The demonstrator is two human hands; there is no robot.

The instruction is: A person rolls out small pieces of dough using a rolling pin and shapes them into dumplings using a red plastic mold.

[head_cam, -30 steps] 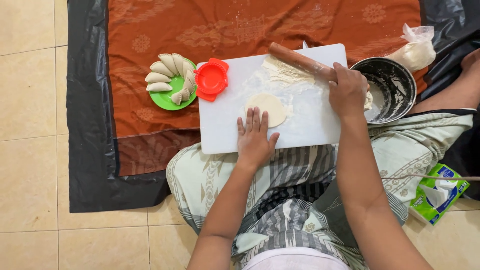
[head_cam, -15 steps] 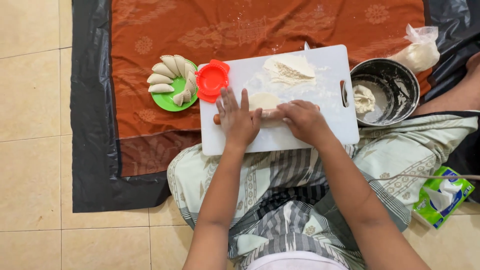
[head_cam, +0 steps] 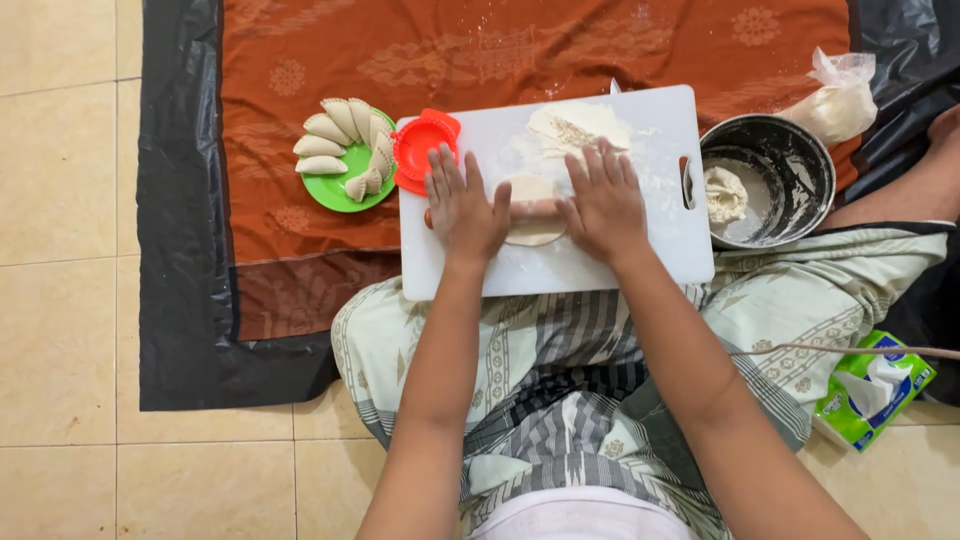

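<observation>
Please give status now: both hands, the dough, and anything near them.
Left hand and right hand flat on rolling pin. Dough round beneath, on white board. Red mould beside left hand, not touching.

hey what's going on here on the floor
A person sits on the floor with a white cutting board on their lap. Both hands, left hand and right hand, press flat on a rolling pin over a round of dough. Folded dumplings sit on a green plate beside a red press.
</observation>
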